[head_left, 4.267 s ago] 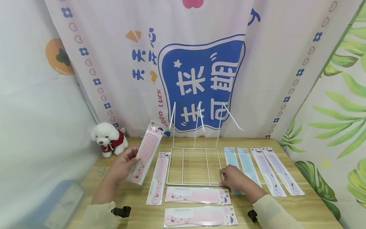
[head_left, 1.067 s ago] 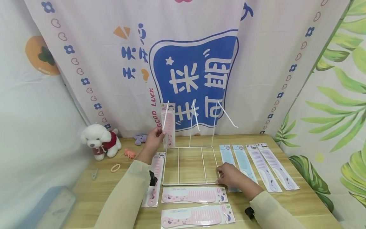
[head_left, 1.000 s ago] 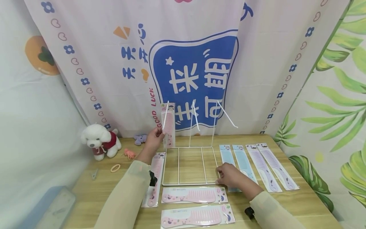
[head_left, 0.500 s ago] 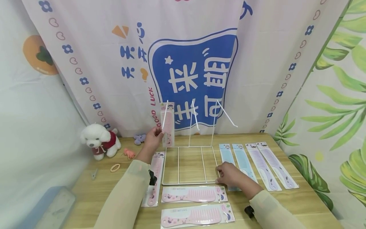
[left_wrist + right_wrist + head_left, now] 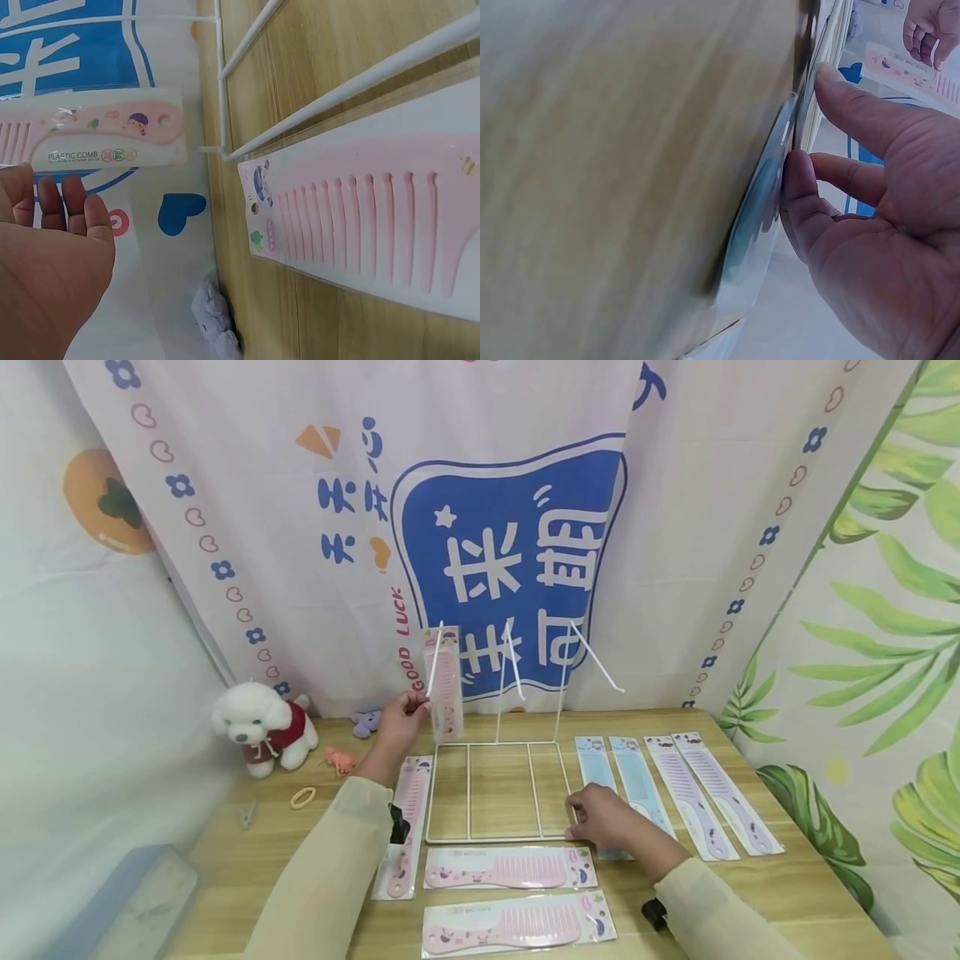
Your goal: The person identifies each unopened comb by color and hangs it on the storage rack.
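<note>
A pink comb in a clear packet (image 5: 447, 681) hangs upright at the left hook of a white wire display rack (image 5: 502, 841). My left hand (image 5: 401, 724) pinches the packet's left edge, just beside the hook's tip. In the left wrist view its thumb side meets the edge of the packaged pink comb (image 5: 90, 135), and the other fingers curl loosely below it. At the rack's front right corner, my right hand (image 5: 606, 817) pinches the frame between thumb and fingers. The rack's middle and right hooks carry nothing.
Several packaged pink combs (image 5: 517, 924) lie left and in front of the rack. Blue combs (image 5: 637, 777) and purple combs (image 5: 693, 797) lie at right. A toy dog (image 5: 262, 727), a hair tie (image 5: 303, 798) and a small clip (image 5: 248, 815) are at left.
My left hand has carried the pink comb from left of the rack up to its left hook. Lately the packet's lower end swings slightly right. The right hand stays on the rack.
</note>
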`<state>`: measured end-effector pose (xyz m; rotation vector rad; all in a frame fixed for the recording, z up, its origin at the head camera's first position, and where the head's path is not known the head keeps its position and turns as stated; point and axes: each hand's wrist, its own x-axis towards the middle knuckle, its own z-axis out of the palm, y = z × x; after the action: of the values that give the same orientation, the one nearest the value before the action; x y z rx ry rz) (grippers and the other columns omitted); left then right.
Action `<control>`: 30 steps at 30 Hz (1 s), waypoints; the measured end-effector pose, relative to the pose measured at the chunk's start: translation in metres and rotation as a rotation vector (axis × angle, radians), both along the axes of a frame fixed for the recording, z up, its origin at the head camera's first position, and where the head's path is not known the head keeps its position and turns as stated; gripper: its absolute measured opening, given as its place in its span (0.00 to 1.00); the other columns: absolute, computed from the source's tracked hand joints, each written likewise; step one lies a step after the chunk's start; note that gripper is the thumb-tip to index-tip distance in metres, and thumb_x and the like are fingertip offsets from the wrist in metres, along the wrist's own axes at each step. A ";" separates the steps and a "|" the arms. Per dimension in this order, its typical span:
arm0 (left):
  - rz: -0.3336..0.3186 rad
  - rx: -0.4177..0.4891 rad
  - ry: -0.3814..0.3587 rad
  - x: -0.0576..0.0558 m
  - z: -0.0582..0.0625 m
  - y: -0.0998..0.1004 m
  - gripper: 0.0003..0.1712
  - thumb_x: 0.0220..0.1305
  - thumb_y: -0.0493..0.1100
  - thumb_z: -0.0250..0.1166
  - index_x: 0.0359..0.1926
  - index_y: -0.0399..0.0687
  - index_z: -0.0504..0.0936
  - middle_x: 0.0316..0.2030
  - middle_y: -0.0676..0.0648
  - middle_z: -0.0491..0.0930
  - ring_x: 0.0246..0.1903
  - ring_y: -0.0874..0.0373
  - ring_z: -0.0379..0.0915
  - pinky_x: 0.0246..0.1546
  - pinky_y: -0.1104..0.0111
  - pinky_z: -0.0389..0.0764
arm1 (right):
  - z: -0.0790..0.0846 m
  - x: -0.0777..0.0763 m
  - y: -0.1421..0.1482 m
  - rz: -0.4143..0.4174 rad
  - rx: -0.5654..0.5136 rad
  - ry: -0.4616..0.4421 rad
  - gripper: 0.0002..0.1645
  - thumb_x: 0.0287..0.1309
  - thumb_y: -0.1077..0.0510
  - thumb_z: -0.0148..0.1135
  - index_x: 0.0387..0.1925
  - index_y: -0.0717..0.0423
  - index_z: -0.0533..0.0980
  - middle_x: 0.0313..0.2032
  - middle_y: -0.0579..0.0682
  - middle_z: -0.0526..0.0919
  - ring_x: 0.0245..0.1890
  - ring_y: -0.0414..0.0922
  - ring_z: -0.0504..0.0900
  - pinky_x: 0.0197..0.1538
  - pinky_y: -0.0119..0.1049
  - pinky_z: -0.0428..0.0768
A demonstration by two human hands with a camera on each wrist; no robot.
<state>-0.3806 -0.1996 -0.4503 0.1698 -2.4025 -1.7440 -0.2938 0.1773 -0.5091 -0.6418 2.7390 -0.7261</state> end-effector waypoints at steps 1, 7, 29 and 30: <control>-0.003 0.008 -0.003 0.000 0.000 -0.001 0.13 0.83 0.41 0.61 0.60 0.38 0.80 0.57 0.39 0.78 0.57 0.48 0.73 0.60 0.59 0.77 | 0.000 0.000 0.000 0.000 0.001 0.001 0.24 0.66 0.58 0.78 0.26 0.51 0.69 0.20 0.43 0.60 0.20 0.41 0.56 0.29 0.34 0.57; -0.014 -0.040 -0.008 0.011 -0.002 -0.008 0.12 0.81 0.40 0.63 0.56 0.36 0.81 0.53 0.39 0.80 0.53 0.48 0.74 0.56 0.61 0.79 | 0.001 0.002 -0.001 0.001 -0.005 -0.007 0.22 0.66 0.58 0.79 0.27 0.53 0.71 0.20 0.43 0.61 0.20 0.41 0.57 0.29 0.34 0.57; -0.062 -0.915 -0.333 0.117 -0.046 -0.024 0.34 0.58 0.40 0.76 0.54 0.18 0.73 0.42 0.29 0.80 0.45 0.35 0.81 0.55 0.42 0.85 | 0.003 0.002 0.001 -0.039 -0.009 -0.043 0.29 0.64 0.57 0.79 0.62 0.66 0.82 0.21 0.44 0.65 0.21 0.40 0.61 0.35 0.36 0.67; -0.057 -0.922 -0.334 0.119 -0.047 -0.029 0.31 0.58 0.39 0.75 0.53 0.19 0.74 0.40 0.30 0.80 0.43 0.36 0.81 0.52 0.42 0.86 | 0.002 0.002 0.001 -0.036 -0.004 -0.045 0.28 0.65 0.57 0.79 0.62 0.66 0.82 0.21 0.45 0.66 0.21 0.40 0.60 0.35 0.37 0.67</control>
<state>-0.2617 -0.2281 -0.4969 0.2750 -3.1841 -0.4930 -0.2921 0.1783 -0.5068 -0.5713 2.7154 -0.7452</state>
